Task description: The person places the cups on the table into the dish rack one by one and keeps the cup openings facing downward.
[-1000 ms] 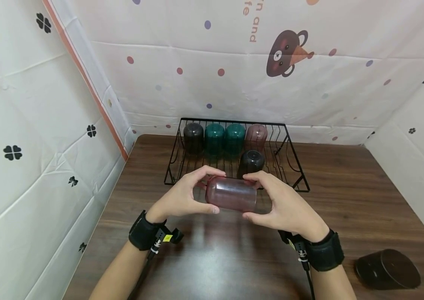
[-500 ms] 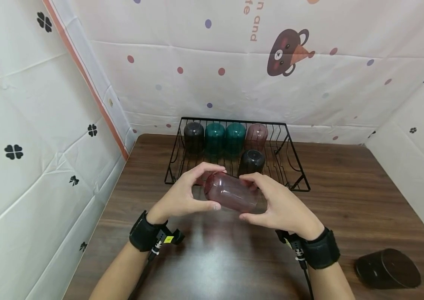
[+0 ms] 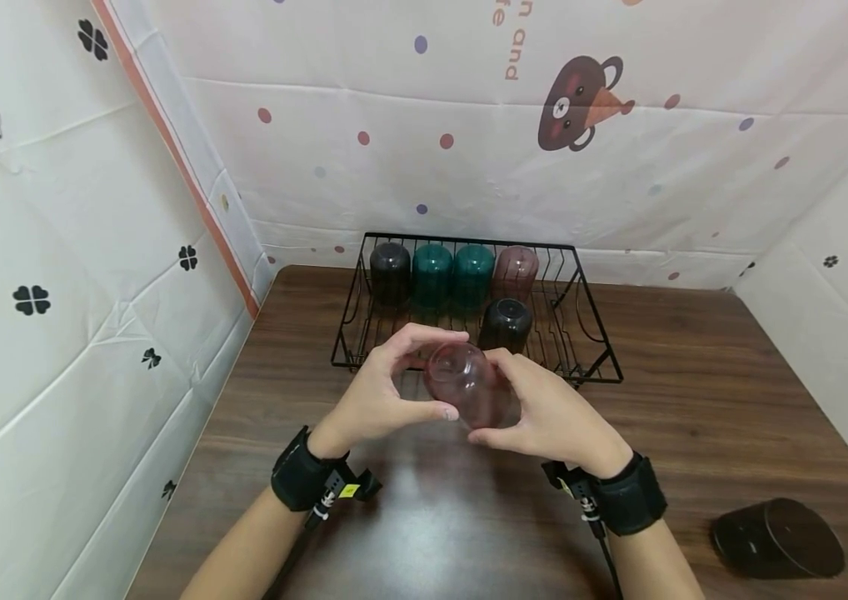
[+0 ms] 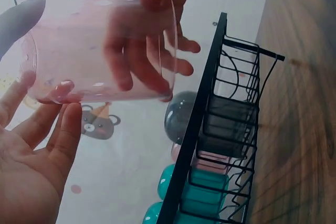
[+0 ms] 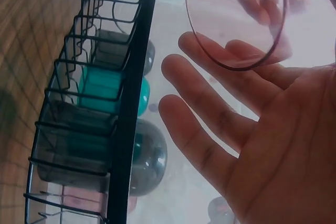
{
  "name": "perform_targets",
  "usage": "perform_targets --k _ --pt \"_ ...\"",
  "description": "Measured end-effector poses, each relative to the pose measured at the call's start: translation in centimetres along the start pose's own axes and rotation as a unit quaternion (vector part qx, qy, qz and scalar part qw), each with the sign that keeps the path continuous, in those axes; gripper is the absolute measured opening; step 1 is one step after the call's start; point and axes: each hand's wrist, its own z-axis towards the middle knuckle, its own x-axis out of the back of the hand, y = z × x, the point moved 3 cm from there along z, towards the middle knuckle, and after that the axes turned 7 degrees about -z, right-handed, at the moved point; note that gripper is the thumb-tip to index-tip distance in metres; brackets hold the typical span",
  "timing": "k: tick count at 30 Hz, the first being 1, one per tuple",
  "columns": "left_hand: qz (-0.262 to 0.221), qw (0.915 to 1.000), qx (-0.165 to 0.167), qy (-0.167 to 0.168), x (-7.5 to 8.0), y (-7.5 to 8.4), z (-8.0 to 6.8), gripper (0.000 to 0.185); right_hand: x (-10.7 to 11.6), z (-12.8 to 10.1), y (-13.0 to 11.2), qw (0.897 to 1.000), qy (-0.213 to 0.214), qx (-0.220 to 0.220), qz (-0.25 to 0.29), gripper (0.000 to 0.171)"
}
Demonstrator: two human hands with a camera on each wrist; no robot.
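Cradling a pink translucent cup (image 3: 466, 385) above the surface (image 3: 694, 400), the left hand (image 3: 379, 398) and right hand (image 3: 555, 412) curl their fingers around its sides, base tilted up, just at 6 o'clock of the wire rack (image 3: 596, 346) holding upturned cups.

A black wire dish rack (image 3: 596, 342) stands at the back of the dark wooden table (image 3: 694, 375). In it, four upturned plastic cups (image 3: 453, 273) line the rear, with a fifth dark upturned cup (image 3: 506, 322) before them. In front of the rack, both hands hold a translucent pink plastic cup (image 3: 465, 385) above the table, the left hand (image 3: 379, 396) on its left and the right hand (image 3: 551, 412) on its right. Another dark cup on its side (image 3: 776, 537) lies at the table's near right.
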Motion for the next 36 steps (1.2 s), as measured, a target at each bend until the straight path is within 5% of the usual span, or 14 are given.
perform_targets --k 12,20,36 --pt "-0.033 0.9990 -0.018 0.023 -1.4 -0.7 0.0 0.061 -0.6 0.1 0.1 1.000 -0.015 -0.001 0.026 0.091" --pt "0.020 0.9994 0.027 0.009 -2.2 -1.1 -0.1 0.082 -1.0 0.3 0.1 0.999 -0.023 0.011 0.046 0.089" --pt "0.066 0.9946 0.079 0.012 -2.1 -0.9 -0.1 0.085 -1.2 0.4 0.0 0.999 -0.015 0.007 0.042 0.095"
